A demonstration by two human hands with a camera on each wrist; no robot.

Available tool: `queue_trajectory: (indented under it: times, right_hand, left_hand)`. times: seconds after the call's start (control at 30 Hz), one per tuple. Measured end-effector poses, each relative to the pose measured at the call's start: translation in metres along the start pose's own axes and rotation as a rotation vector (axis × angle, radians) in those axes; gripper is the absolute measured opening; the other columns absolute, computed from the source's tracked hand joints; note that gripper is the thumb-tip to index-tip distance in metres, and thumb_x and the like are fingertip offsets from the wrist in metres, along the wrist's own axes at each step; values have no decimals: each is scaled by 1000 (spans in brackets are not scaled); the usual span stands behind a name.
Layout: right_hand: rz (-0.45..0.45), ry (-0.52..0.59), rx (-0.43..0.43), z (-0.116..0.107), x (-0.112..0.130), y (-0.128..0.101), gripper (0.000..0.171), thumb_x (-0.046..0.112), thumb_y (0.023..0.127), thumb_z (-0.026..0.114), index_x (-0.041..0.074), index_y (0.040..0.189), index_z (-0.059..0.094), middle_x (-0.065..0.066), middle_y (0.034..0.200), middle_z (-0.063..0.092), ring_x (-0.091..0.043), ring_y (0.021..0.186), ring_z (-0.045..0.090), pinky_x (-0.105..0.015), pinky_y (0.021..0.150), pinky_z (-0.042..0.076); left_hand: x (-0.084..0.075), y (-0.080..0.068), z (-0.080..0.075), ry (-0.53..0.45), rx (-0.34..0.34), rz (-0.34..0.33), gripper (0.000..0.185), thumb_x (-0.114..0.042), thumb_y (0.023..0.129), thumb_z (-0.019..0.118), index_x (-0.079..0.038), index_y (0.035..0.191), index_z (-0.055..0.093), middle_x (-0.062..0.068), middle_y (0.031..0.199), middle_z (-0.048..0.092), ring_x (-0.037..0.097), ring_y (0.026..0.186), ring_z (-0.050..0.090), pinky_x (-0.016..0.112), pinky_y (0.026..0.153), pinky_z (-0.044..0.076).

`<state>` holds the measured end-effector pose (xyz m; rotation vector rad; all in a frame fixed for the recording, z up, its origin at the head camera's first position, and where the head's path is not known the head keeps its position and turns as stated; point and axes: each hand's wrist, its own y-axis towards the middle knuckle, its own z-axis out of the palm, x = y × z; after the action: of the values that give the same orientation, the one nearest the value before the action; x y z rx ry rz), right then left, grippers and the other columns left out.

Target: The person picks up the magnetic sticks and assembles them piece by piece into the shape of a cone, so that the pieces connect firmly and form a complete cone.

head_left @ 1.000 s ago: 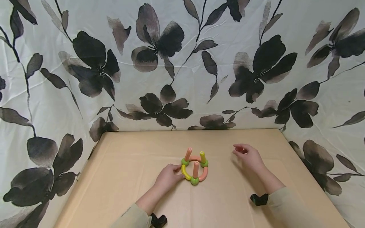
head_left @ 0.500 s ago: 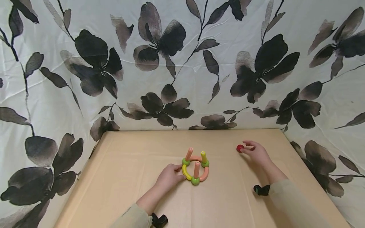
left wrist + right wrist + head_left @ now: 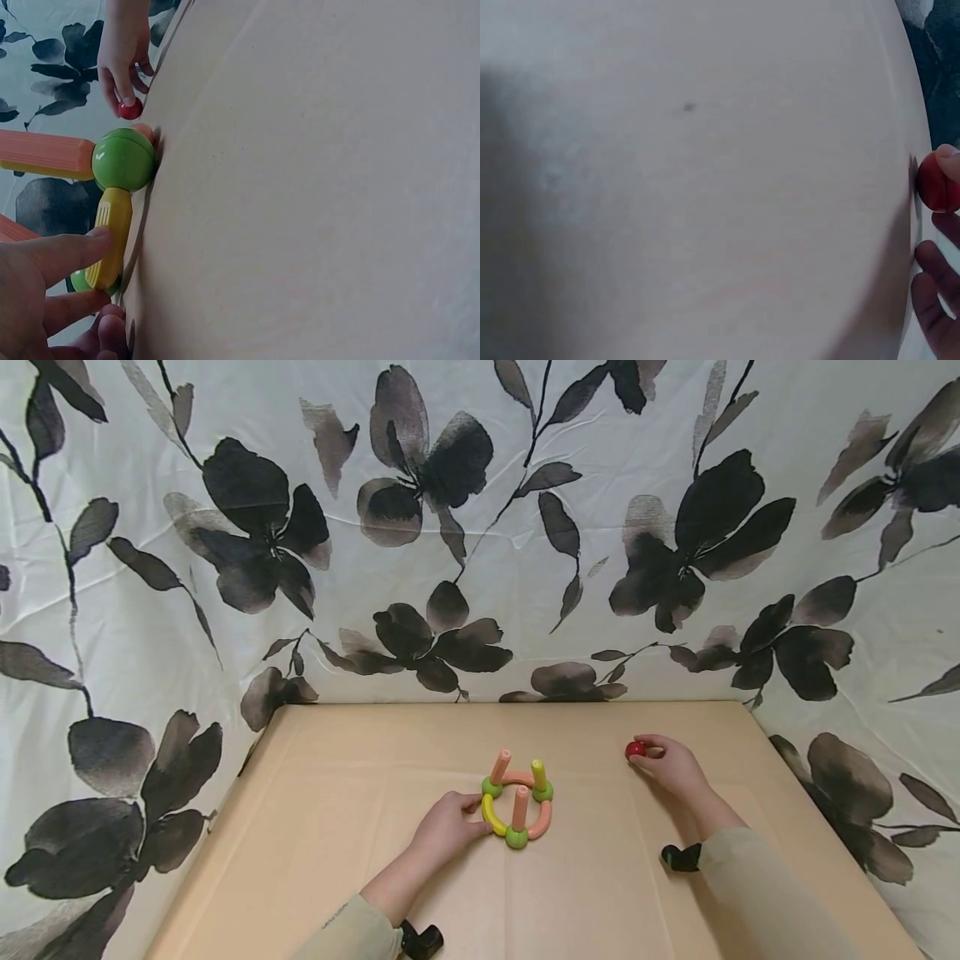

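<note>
Lower middle of the head view, the left hand point(image 3: 444, 828) sits against the left side of the ring toy point(image 3: 517, 803) – fingers curled in so the tips touch the yellow curved piece point(image 3: 490, 815). The left wrist view shows a fingertip pressing that yellow piece point(image 3: 109, 236) right beside a green ball joint point(image 3: 124, 159), which looks like bracing, so the ring doesn't slide on the tabletop point(image 3: 337, 802).

The toy itself sits about center of the tabletop – curved yellow and orange segments lying flat, joined by green balls, with three short pegs standing up from the joints.

Over to the right, well apart from the ring, the right hand point(image 3: 672, 766) pinches a small red ball point(image 3: 635, 749) at its fingertips, low against the surface. The right wrist view shows the red ball point(image 3: 937, 182) touching the tabletop with a fingertip on top.
</note>
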<state>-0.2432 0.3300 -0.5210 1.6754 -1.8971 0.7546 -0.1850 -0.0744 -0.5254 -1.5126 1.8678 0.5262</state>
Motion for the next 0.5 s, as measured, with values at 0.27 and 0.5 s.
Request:
queue_trajectory:
  times: [0.27, 0.5]
  right_hand:
    - [-51, -61, -45, 1, 3, -4, 48, 23, 92, 72, 4, 134, 59, -21, 116, 63, -33, 98, 55, -43, 82, 45]
    - [-72, -21, -73, 3, 9, -11, 51, 30, 91, 74, 7, 135, 61, -16, 110, 63, -29, 93, 52, -35, 71, 42]
  left_hand:
    - [0, -1, -1, -9, 7, 16, 55, -30, 78, 84, -5, 124, 69, 6, 102, 65, 25, 100, 62, 47, 90, 48]
    - [1, -2, 0, -14, 3, 13, 54, -30, 79, 84, -6, 125, 69, 5, 101, 64, 23, 98, 61, 46, 89, 49]
